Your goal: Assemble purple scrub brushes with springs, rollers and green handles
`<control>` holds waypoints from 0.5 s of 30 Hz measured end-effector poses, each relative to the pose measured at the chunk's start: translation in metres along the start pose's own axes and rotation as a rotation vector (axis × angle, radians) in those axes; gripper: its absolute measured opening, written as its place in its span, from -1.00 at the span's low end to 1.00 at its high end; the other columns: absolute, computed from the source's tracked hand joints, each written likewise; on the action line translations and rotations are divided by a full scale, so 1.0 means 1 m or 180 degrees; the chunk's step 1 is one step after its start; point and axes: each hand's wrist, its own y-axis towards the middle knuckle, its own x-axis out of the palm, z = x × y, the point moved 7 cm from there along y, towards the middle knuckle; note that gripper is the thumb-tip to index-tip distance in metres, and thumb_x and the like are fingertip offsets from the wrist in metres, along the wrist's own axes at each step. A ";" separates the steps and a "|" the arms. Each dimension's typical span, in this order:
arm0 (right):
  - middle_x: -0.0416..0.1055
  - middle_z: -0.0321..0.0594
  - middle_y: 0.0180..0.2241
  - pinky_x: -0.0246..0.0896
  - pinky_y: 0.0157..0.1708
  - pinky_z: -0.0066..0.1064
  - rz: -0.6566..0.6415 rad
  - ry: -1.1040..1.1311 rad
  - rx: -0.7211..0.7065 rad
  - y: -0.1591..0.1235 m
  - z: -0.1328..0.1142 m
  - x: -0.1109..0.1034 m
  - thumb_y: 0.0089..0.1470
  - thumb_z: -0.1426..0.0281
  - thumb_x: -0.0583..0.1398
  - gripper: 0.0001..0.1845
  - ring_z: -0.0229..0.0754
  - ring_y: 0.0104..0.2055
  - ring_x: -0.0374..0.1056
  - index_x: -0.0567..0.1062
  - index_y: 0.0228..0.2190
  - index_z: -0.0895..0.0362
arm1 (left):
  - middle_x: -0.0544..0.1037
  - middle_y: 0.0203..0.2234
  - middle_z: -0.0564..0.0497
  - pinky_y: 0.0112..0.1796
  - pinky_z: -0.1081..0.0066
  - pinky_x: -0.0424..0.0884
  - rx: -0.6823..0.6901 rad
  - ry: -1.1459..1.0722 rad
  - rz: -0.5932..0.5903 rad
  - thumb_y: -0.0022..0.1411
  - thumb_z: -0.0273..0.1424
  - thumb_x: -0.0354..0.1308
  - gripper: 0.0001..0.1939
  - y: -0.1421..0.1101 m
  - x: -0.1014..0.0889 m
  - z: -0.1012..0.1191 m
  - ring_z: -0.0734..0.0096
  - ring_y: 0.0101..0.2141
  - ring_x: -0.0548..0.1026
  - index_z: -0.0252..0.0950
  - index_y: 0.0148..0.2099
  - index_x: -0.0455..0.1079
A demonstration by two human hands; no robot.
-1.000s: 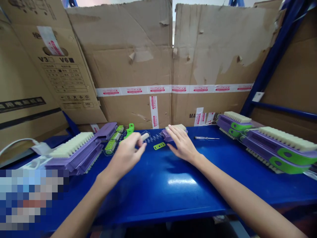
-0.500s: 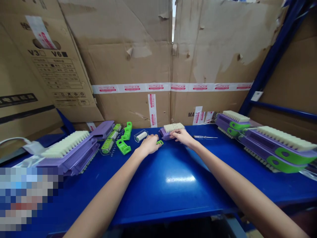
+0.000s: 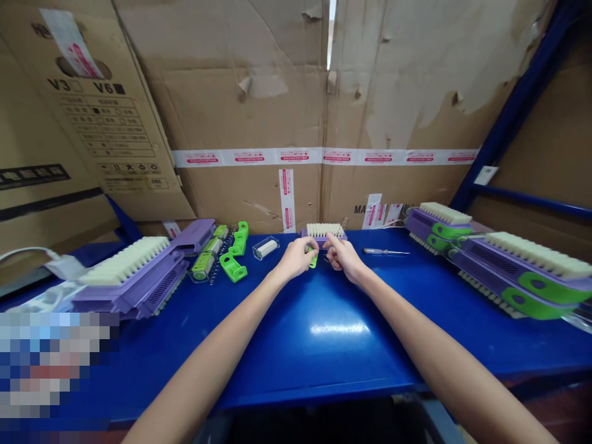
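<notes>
Left-hand grip [image 3: 296,259] on green plate [image 3: 313,262]; right hand [image 3: 346,258] apparently pinching spring [image 3: 326,257].

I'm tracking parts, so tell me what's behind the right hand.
Behind the right hand is a purple block with a cream ridged top, a spring near its right end, and cardboard farther back. The hand covers some of the block's front; that part cannot be seen.

On the table [image 3: 300,351], the screwdriver [image 3: 385,251] lies right of the brush [image 3: 322,230], the box [image 3: 266,248] left.
</notes>
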 end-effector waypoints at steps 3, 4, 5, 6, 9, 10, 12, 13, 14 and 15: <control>0.24 -0.39 -0.72 0.00 -0.77 -0.56 0.0066 0.0305 0.0072 0.000 0.000 -0.003 -0.05 0.06 0.24 -0.60 -0.37 -0.75 0.16 0.34 -0.44 0.15 | 0.41 -0.64 0.08 -0.66 0.57 0.25 -0.0264 -0.0420 -0.0116 0.16 -0.44 0.08 -0.88 0.005 0.009 -0.004 0.56 -0.70 0.36 -0.38 -0.30 0.41; 0.27 -0.38 -0.70 0.09 -0.74 -0.54 0.0051 0.0404 0.0107 0.000 0.001 -0.003 -0.05 0.10 0.25 -0.62 -0.35 -0.72 0.22 0.34 -0.44 0.15 | 0.43 -0.63 0.06 -0.67 0.58 0.26 -0.0283 -0.0546 -0.0108 0.16 -0.43 0.09 -0.87 0.006 0.011 -0.005 0.56 -0.69 0.37 -0.39 -0.29 0.42; 0.29 -0.35 -0.67 0.17 -0.69 -0.53 0.0026 0.0484 0.0138 0.000 0.002 -0.003 -0.05 0.14 0.26 -0.65 -0.33 -0.69 0.26 0.35 -0.43 0.16 | 0.45 -0.60 0.03 -0.67 0.57 0.28 -0.0287 -0.0684 -0.0086 0.16 -0.42 0.11 -0.85 0.006 0.012 -0.007 0.55 -0.67 0.38 -0.41 -0.28 0.43; 0.32 -0.33 -0.65 0.24 -0.64 -0.51 0.0006 0.0535 0.0162 0.000 0.002 -0.003 -0.04 0.18 0.27 -0.68 -0.32 -0.66 0.30 0.35 -0.43 0.16 | 0.47 -0.58 0.01 -0.66 0.57 0.31 -0.0300 -0.0834 -0.0052 0.15 -0.40 0.13 -0.84 0.005 0.012 -0.009 0.55 -0.66 0.39 -0.41 -0.28 0.44; 0.40 -0.25 -0.59 0.36 -0.50 -0.44 -0.0009 0.0644 0.0181 0.001 0.005 -0.004 -0.05 0.29 0.29 -0.76 -0.27 -0.58 0.38 0.37 -0.44 0.18 | 0.52 -0.50 -0.04 -0.59 0.51 0.41 -0.0396 -0.1318 -0.0005 0.15 -0.28 0.17 -0.74 0.000 0.010 -0.016 0.52 -0.59 0.43 -0.42 -0.26 0.47; 0.42 -0.23 -0.57 0.38 -0.45 -0.42 -0.0018 0.0690 0.0179 0.001 0.005 -0.004 -0.05 0.32 0.30 -0.78 -0.25 -0.54 0.41 0.38 -0.44 0.18 | 0.53 -0.48 -0.05 -0.55 0.49 0.43 -0.0408 -0.1427 -0.0010 0.13 -0.25 0.19 -0.71 -0.002 0.009 -0.017 0.50 -0.56 0.45 -0.41 -0.26 0.48; 0.46 -0.21 -0.52 0.39 -0.39 -0.41 -0.0057 0.0743 0.0167 0.001 0.005 -0.004 -0.05 0.34 0.30 -0.80 -0.24 -0.47 0.44 0.41 -0.41 0.18 | 0.55 -0.48 -0.06 -0.50 0.49 0.44 -0.0393 -0.1504 0.0014 0.08 -0.22 0.24 -0.67 -0.005 0.005 -0.018 0.47 -0.52 0.47 -0.41 -0.25 0.49; 0.47 -0.20 -0.50 0.39 -0.37 -0.41 -0.0087 0.0730 0.0166 0.001 0.005 -0.003 -0.05 0.34 0.30 -0.80 -0.23 -0.44 0.44 0.43 -0.40 0.17 | 0.56 -0.48 -0.06 -0.48 0.49 0.43 -0.0379 -0.1501 0.0035 0.05 -0.22 0.27 -0.67 -0.005 0.004 -0.018 0.46 -0.50 0.48 -0.41 -0.25 0.50; 0.49 -0.19 -0.47 0.38 -0.37 -0.42 -0.0116 0.0700 0.0171 0.001 0.005 -0.003 -0.05 0.34 0.30 -0.81 -0.23 -0.41 0.45 0.44 -0.38 0.17 | 0.56 -0.48 -0.06 -0.47 0.50 0.42 -0.0374 -0.1491 0.0060 0.02 -0.24 0.30 -0.67 -0.006 0.002 -0.019 0.45 -0.49 0.49 -0.41 -0.25 0.50; 0.50 -0.19 -0.45 0.37 -0.38 -0.44 -0.0142 0.0670 0.0179 0.000 0.005 -0.002 -0.05 0.34 0.30 -0.81 -0.23 -0.39 0.45 0.45 -0.37 0.16 | 0.57 -0.49 -0.07 -0.47 0.50 0.41 -0.0380 -0.1492 0.0085 0.00 -0.26 0.31 -0.67 -0.006 0.002 -0.019 0.44 -0.49 0.49 -0.42 -0.26 0.50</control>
